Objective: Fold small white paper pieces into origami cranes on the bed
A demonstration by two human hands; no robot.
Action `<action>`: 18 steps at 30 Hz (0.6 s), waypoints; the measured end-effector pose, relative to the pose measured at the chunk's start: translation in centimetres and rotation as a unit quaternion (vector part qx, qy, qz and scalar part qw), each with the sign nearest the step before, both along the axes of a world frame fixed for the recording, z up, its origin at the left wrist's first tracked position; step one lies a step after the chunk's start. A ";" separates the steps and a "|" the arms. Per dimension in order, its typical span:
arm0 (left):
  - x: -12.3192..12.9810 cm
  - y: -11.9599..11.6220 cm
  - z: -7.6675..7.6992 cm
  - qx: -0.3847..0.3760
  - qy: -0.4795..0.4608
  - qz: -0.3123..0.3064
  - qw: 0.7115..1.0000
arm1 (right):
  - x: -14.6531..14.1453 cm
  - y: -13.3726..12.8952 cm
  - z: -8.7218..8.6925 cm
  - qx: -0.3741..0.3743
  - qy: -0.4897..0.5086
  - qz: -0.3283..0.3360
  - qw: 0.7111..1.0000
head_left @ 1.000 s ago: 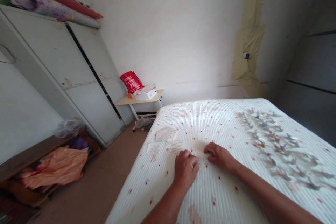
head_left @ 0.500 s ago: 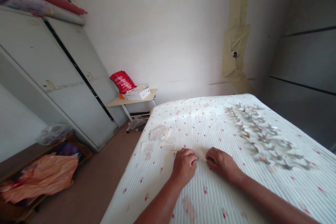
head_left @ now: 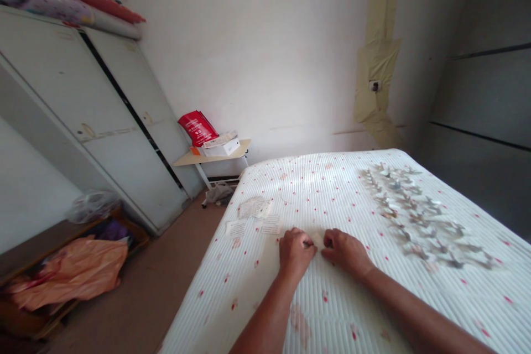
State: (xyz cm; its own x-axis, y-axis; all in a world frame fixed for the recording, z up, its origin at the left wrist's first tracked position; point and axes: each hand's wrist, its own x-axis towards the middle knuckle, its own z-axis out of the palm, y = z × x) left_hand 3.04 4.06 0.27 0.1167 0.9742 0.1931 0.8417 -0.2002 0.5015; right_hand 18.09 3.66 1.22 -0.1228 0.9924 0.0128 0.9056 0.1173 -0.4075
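Observation:
Both hands are over the middle of a white ribbed bed cover (head_left: pixel 332 287) with red spots. My left hand (head_left: pixel 296 253) is closed with its fingertips pinched on the left side of a small pale piece of paper (head_left: pixel 318 237). Close to its right, my right hand (head_left: pixel 345 254) has curled fingers on the other side of the same paper. Printed paper sheets (head_left: pixel 270 225) lie beyond my left hand, partly overlapping. Several small folded paper figures (head_left: pixel 418 210) stand in rows on the right part of the bed.
A small table (head_left: pixel 186 159) with a red bag (head_left: pixel 198 128) and a white box (head_left: pixel 223 147) stands past the bed's far left corner. Grey cabinets (head_left: pixel 120 149) are at the left, near an orange plastic bag (head_left: pixel 78 274). Dark panels are at the right.
The view has shifted slightly. My hands have drawn a little closer together around the small paper, which now shows less between them.

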 end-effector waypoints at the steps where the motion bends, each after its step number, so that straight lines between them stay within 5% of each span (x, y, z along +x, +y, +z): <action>1: 0.0 0.0 -0.1 -0.002 0.000 0.000 1.000 | 0.0 0.1 -0.1 -0.007 0.005 0.000 1.000; 18: -0.9 -0.1 -0.2 -0.006 -0.036 0.012 0.999 | 0.6 0.4 0.3 -0.026 0.036 0.012 0.999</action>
